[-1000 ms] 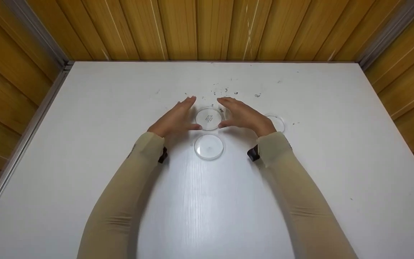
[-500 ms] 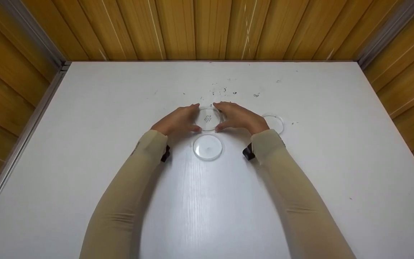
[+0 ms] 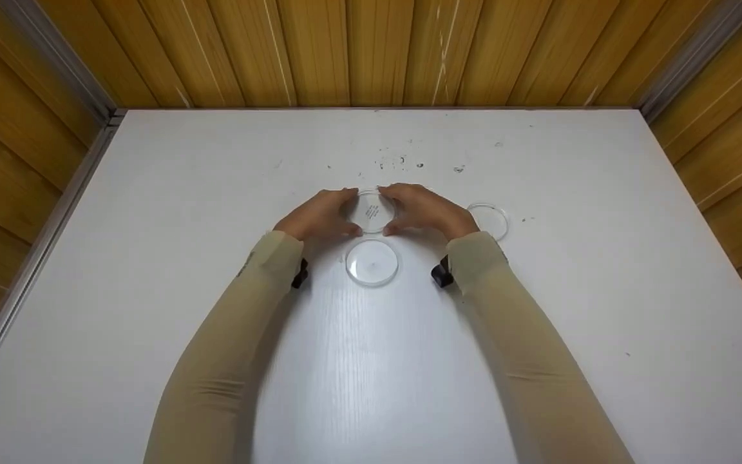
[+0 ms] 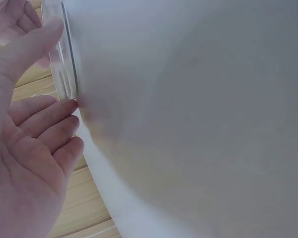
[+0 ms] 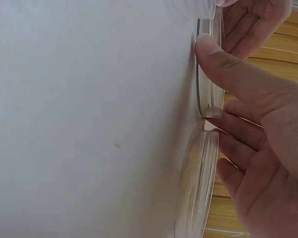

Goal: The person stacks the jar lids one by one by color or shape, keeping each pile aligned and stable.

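A clear round petri dish with small printed text on top lies between my two hands at the middle of the table. My left hand grips its left side, thumb at the near edge and fingers at the far edge. From the right, my right hand holds the same dish in a matching curve. In the right wrist view, the thumb lies along the side wall of this dish, close over the tabletop. A second clear dish sits just nearer to me.
A third clear dish stands to the right, beside my right wrist. Dark specks mark the white table beyond the hands. Wood-patterned panels border the back and sides.
Both hands have closed inward from beside the printed dish until thumbs and fingers are at its rim. The dishes have kept their places on the table.
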Tool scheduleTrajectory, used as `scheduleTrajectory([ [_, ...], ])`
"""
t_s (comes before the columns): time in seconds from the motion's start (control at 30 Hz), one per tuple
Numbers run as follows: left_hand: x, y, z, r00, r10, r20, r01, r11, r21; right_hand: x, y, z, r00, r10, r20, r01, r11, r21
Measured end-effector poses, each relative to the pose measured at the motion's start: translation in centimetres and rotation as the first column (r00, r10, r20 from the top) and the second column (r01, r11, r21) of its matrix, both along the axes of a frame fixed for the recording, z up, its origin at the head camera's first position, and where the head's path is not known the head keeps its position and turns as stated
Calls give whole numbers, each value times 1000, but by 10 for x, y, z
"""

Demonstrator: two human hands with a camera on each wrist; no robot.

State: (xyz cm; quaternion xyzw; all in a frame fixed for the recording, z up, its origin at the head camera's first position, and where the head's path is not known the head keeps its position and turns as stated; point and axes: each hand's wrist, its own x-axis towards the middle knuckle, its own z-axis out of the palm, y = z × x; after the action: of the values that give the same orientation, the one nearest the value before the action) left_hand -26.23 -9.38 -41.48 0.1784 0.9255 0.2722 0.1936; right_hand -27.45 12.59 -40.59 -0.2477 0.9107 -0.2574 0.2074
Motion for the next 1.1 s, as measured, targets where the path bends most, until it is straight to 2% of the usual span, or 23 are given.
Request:
scheduleTrajectory([
  [0.3,2,1,2,999,40,-1,-40,999,-19,0,2,-4,1000,-6,-10,5,999,-53],
  [0.63,5,-4,5,997,74,-36,-72,996,55,3,1,1,999,-40,6,40,997,-71],
  [0.77,6,-8,9,996,52,-75,-45,995,91,5,1,6,999,-39,-2,38,997,-69],
  [0.9,8,-11,12,993,34,-115,-19,991,130,8,2,11,999,-19,-44,16,998,-65],
  [1.1,15,-15,15,992,35,-120,-12,983,182,18,4,17,997,2,-72,-8,997,-77],
])
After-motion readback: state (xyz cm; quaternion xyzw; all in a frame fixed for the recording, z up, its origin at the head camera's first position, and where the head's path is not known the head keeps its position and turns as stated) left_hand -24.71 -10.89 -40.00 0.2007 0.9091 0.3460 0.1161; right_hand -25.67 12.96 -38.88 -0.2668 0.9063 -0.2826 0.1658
